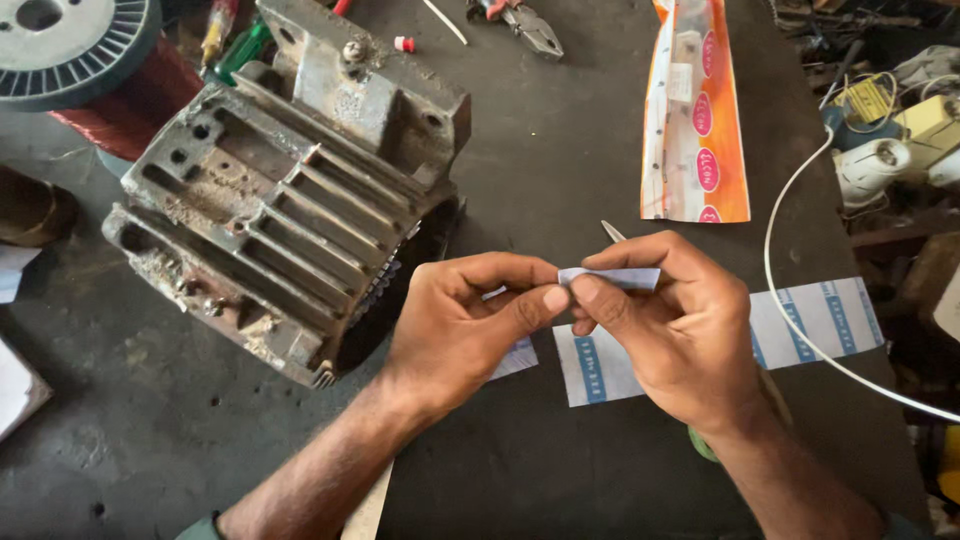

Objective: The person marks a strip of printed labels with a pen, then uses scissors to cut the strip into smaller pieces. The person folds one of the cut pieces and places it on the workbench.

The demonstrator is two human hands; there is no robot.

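Small folded strip of white paper (610, 277) with blue print sits pinched between both hands, held above the dark workbench (560, 130), roughly centre frame. Left hand (470, 320) grips its left end between thumb and forefinger, other fingers curled in. Right hand (680, 325) clamps the right end, thumb tip meeting the left thumb, fingers wrapped over the strip. Both hands closed on the paper, neither one free.

A thin metal point (612, 231) sticks up just behind the right hand's fingers; can't tell what tool it belongs to or whether the hand holds it.

Directly under the hands, flat on the bench: a longer sheet of the same white paper with blue bands (820, 315), running out to the right. A smaller piece (515, 355) shows below the left hand.

White cable (790, 320) loops across that sheet and off to the right edge.

Left of the hands, close by: finned grey cast motor housing (290, 200), dirty, lying on its side, open end facing the hands.

Further out: orange and white plastic pouch (695, 110) top right of the bench, pliers (525, 25) at top centre, spool of copper wire (90, 60) top left with screwdrivers (230, 35) beside it. Clutter of electrical parts (890, 140) far right.
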